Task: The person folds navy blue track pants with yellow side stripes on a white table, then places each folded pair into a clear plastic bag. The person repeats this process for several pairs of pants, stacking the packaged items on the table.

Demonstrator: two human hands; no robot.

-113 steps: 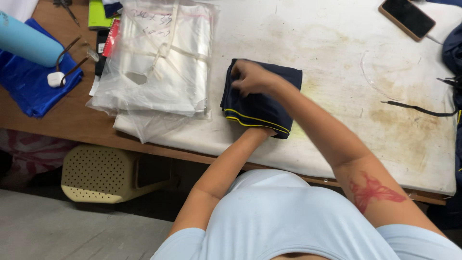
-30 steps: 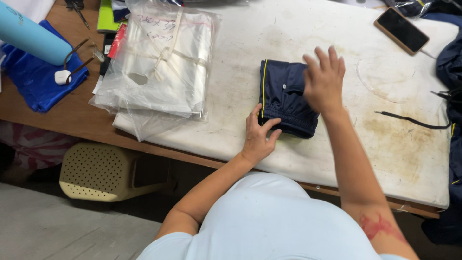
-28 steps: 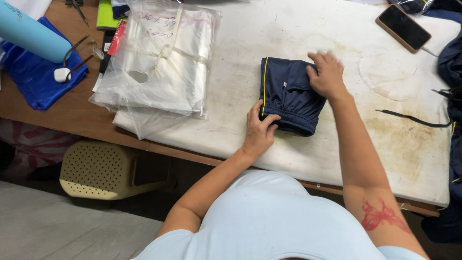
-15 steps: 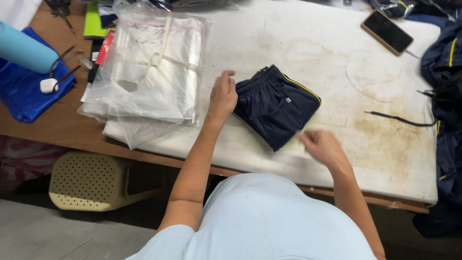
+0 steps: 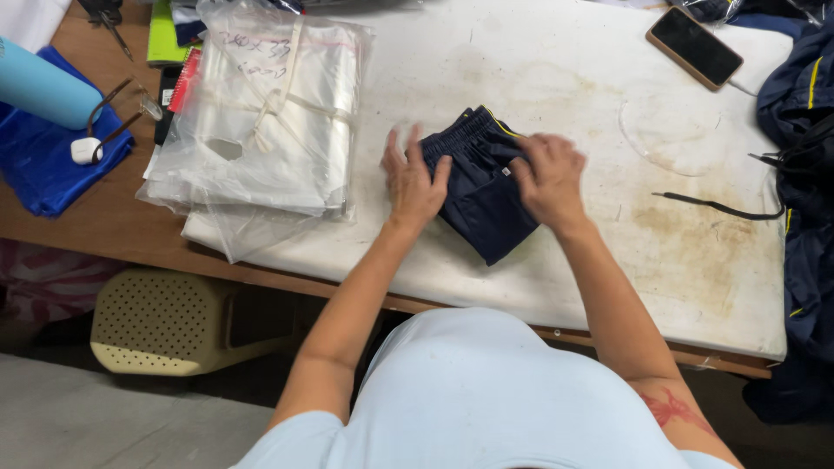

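Far left: a light blue cylindrical bottle (image 5: 35,85) lies on a bright blue cloth (image 5: 43,169) at the edge of the wooden bench, with a pair of glasses (image 5: 109,117) beside it.
Left of centre: a tied stack of clear plastic bags (image 5: 261,130) sits on the stained white table cover (image 5: 556,52).
Your left hand: your left hand (image 5: 415,178) lies flat, fingers spread, on the left edge of the folded navy shorts with yellow piping (image 5: 486,204).
Shorts: they lie at the middle of the table cover, turned at an angle.
Your right hand: your right hand (image 5: 549,178) presses on the shorts' right side, fingers curled at the waistband; you grasp nothing.
Right: a dark smartphone (image 5: 693,48) lies near the top edge; a black cord (image 5: 717,207) lies by a heap of navy garments (image 5: 804,174).
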